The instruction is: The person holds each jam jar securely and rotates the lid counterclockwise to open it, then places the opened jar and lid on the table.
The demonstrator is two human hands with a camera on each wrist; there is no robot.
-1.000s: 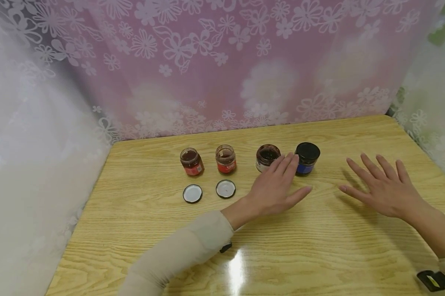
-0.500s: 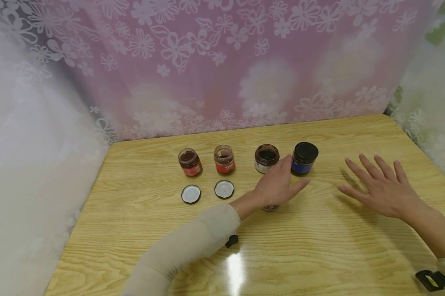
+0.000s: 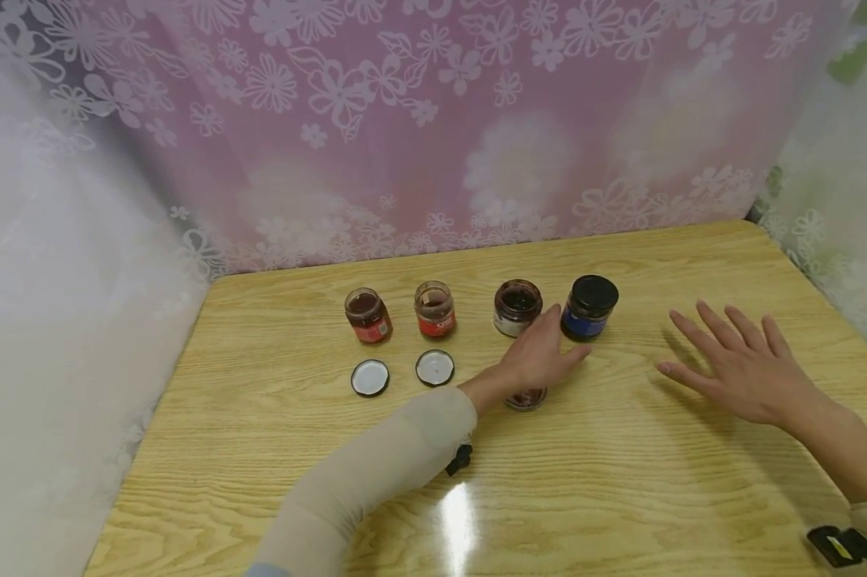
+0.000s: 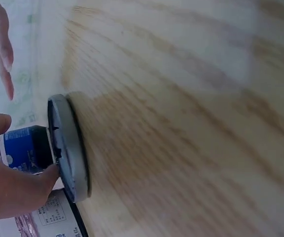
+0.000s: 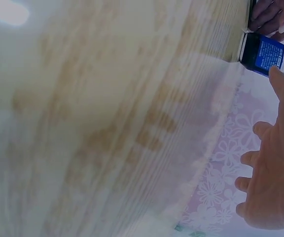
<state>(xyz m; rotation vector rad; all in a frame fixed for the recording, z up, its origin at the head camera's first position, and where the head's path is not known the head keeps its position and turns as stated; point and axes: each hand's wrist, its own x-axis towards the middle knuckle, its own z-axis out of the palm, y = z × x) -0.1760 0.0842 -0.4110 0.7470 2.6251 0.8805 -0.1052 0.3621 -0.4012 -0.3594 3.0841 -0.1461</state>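
- left hand (image 3: pixel 538 357) over a loose lid (image 3: pixel 526 398) on the table (image 3: pixel 621 481), fingers curled down onto it, thumb pressed to its rim in the left wrist view; lid partly hidden under the palm in the head view.
- lid at 6 o'clock of the open white-label jar (image 3: pixel 517 307), close to it but apart.
- right hand (image 3: pixel 744 365) flat and spread above the bare wood, holding nothing, at 4 o'clock of the blue jar (image 3: pixel 589 307).
- risk: lid on glossy wood, likely to skate away from the thumb instead of lifting, since the pinch looks shallow and only on the edge.
- risk: knuckles just beside the blue jar and the open white-label jar; a careless lift could knock one, and a tipped open jar means spilled dark contents.
- risk: dark smear visible inside the lid in the head view, so possibly sticky; could drag on the wood or smear the fingers.
- two red-label jars (image 3: pixel 367 316) (image 3: pixel 434 308) also open at 9 o'clock of the hand, their white lids (image 3: pixel 370 377) (image 3: pixel 435 367) in front; a wide sweep of the sleeve (image 3: pixel 376 473) could scatter those.
- risk: right hand well apart, nothing steadying any jar.
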